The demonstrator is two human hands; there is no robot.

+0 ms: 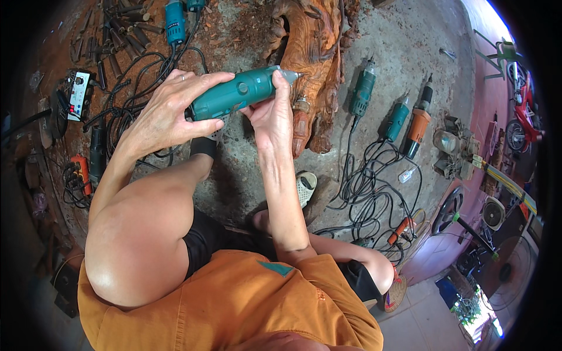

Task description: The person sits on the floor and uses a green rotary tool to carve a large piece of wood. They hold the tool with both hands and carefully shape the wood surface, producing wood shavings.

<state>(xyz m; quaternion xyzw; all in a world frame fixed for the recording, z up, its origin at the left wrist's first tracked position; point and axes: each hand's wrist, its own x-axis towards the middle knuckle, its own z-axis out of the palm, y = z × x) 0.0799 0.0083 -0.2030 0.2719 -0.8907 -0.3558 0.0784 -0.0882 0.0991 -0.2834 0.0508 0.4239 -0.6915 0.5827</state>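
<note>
Both my hands hold a teal die grinder (pixel 237 95) level above the floor. My left hand (pixel 165 108) is closed around its rear end, with the thumb below and the fingers over the top. Closed on the front end is my right hand (pixel 271 120), its thumb lying along the grey nose; its other fingers are mostly hidden beneath the body. The nose points right, toward a reddish-brown carved wood piece (pixel 313 55). In this view the tip overlaps the wood's edge, and I cannot tell whether it touches.
Two teal die grinders (pixel 364 88) and an orange-and-black grinder (pixel 417 126) lie at right beside tangled black cables (pixel 374 187). A small white bottle (pixel 405 174) is near them. At left are a white power strip (pixel 78 96), more cables, another teal tool (pixel 175 23) and many dark rods (pixel 120 35).
</note>
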